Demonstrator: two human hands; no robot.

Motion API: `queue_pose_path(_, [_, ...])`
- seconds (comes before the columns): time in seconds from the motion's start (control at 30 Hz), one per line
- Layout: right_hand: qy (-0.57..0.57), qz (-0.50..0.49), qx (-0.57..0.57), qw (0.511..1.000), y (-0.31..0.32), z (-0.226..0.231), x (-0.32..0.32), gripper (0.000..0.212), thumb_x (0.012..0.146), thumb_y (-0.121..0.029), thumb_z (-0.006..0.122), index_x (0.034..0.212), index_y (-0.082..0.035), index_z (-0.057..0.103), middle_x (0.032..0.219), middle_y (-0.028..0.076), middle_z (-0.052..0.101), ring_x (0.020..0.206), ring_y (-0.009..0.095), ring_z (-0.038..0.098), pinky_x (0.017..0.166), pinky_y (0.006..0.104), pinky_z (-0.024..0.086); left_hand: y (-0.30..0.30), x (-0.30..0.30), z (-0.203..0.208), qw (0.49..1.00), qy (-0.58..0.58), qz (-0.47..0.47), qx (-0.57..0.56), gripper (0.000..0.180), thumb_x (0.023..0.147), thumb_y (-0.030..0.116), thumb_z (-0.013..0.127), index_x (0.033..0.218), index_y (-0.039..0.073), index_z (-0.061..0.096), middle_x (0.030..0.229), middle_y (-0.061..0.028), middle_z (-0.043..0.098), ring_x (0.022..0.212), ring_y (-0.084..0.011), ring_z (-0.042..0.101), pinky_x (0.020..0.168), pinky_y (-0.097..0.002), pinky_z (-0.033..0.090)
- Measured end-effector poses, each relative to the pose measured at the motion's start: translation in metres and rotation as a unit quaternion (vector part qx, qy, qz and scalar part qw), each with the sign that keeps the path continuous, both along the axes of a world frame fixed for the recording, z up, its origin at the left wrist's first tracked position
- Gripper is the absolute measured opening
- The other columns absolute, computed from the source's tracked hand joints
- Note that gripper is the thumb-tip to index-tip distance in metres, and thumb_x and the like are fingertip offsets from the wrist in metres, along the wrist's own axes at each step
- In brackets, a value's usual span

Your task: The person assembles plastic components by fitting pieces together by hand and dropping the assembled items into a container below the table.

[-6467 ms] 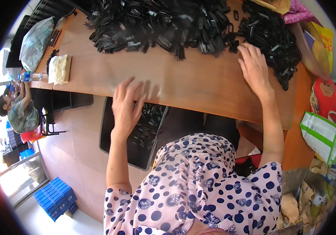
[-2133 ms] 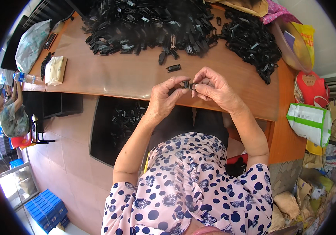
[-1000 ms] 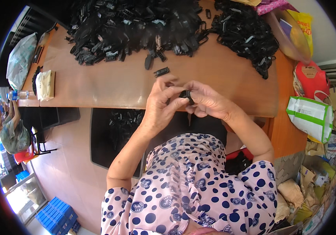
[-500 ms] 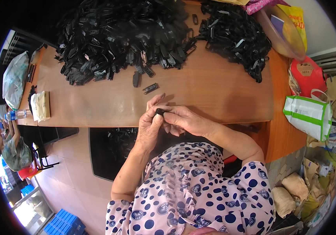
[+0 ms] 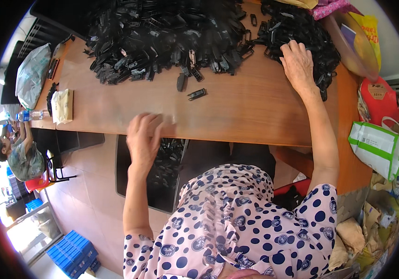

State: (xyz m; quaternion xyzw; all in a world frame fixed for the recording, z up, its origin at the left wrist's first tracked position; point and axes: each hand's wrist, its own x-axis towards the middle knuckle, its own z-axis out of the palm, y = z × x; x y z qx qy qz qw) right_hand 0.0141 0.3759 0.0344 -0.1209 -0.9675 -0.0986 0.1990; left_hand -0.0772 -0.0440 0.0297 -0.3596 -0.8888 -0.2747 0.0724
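Observation:
My right hand (image 5: pixel 298 67) reaches out over the smaller pile of black plastic parts (image 5: pixel 318 44) at the far right of the table. Its fingers are slightly spread and bent, with the tips against the pile; no part shows in them. Near the table's front edge, my left hand (image 5: pixel 143 139) hangs above the black bin (image 5: pixel 150 197). Motion smears its fingertips, but the thumb stands away from the fingers and nothing is seen in it. Many similar black parts lie in that bin. A single black part (image 5: pixel 197 94) lies alone on the tabletop.
A larger heap of black parts (image 5: pixel 162 37) covers the back of the wooden table (image 5: pixel 250 111). A tissue pack (image 5: pixel 62 106) and a water bottle (image 5: pixel 31 115) stand left. Bags, including a green-and-white one (image 5: pixel 377 145), crowd the right. Another person (image 5: pixel 25 156) sits far left.
My hands have parted: the right moved far right onto the smaller pile, the left moved left over the bin. The small black piece between them is out of sight.

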Motion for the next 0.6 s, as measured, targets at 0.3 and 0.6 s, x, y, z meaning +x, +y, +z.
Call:
queue_pose_path(0.3, [0.076,0.117,-0.169,0.976,-0.001,0.006,-0.007,0.010,0.083,-0.014,0.065,0.084,-0.007,0.057,0.089,0.003,0.059,0.088,0.023,0.054,0.076,0.0360,0.041,0.086,-0.022,-0.027,0.990,0.004,-0.093,-0.104,0.025,0.079,0.012,0.066,0.101,0.005,0.056,0.096,-0.0124,0.060,0.087,-0.0331,0.060,0.073,-0.0412,0.049])
queue_pose_path(0.6, [0.091,0.190,-0.890,0.405,-0.058,0.005,0.004,0.020,0.092,-0.011,0.057,0.112,-0.008,0.052,0.100,0.007,0.063,0.095,0.017,0.059,0.073,0.0239,0.047,0.064,-0.007,-0.045,0.891,-0.390,-0.092,0.211,0.040,0.083,0.006,0.067,0.119,0.003,0.052,0.094,-0.0043,0.063,0.075,-0.0131,0.060,0.069,-0.0266,0.050])
